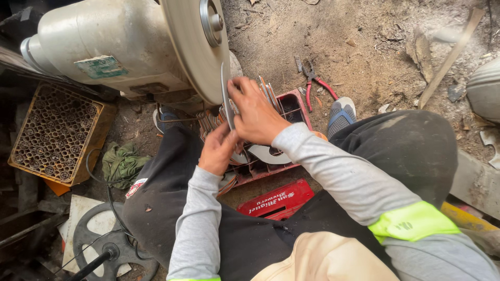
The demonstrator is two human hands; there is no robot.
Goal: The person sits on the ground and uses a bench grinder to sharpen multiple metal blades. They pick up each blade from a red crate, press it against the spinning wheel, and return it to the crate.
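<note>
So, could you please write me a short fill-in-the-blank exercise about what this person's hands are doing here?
1. Both hands, left hand and right hand, hold a thin metal blade against the grinding ____.
2. The pliers on the dirt have ____ handles.
3. Under the hands stands a ____ plastic crate.
4. The crumpled rag is ____.

Missing words: wheel; red; red; green

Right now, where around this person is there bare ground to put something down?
The dirt ground is barest between the red-handled pliers and the wooden stick. It is crowded under the grinding wheel, where the left hand and right hand hold a metal blade over the red crate of discs.
</note>
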